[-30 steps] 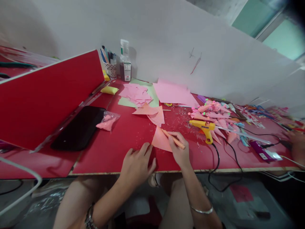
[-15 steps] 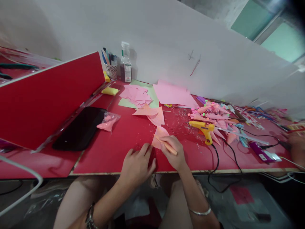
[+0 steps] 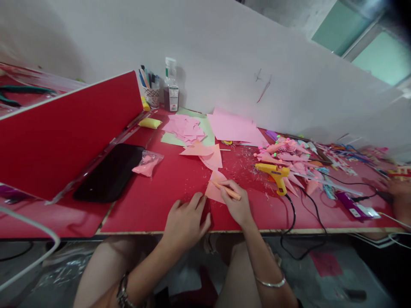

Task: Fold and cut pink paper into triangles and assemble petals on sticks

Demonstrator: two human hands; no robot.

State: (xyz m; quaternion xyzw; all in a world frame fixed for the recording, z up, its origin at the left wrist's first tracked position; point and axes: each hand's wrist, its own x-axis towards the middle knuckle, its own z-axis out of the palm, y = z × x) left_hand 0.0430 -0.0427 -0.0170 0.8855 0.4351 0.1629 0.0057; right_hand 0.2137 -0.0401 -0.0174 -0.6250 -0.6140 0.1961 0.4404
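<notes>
Paper piece, pink-orange (image 3: pixel 212 191): flat on the red tabletop (image 3: pixel 138 214), near its front edge, between the two hands. Orange pen-like stick (image 3: pixel 233 193): pinched between thumb and fingers of the right hand (image 3: pixel 239 207), slanted, its tip at the paper's surface. Left hand (image 3: pixel 185 220): palm down, fingers slightly apart, nothing gripped, foremost fingertips at the paper's left edge. Loose paper pieces (image 3: pixel 213 160), similar in colour: overlapping, just beyond. Yellow glue gun (image 3: pixel 272 171): lying to the right, corded, before a heap of pink cones (image 3: pixel 297 157). Clear bag with pink contents (image 3: pixel 148 165): to the left, touching a black slab (image 3: pixel 105 175). Farther back: pink scraps (image 3: pixel 183 127) on a green sheet (image 3: pixel 171 139); larger pink sheets (image 3: pixel 233 127); patterned pen cup (image 3: pixel 152 98) beside an upright bottle (image 3: pixel 171 96).
</notes>
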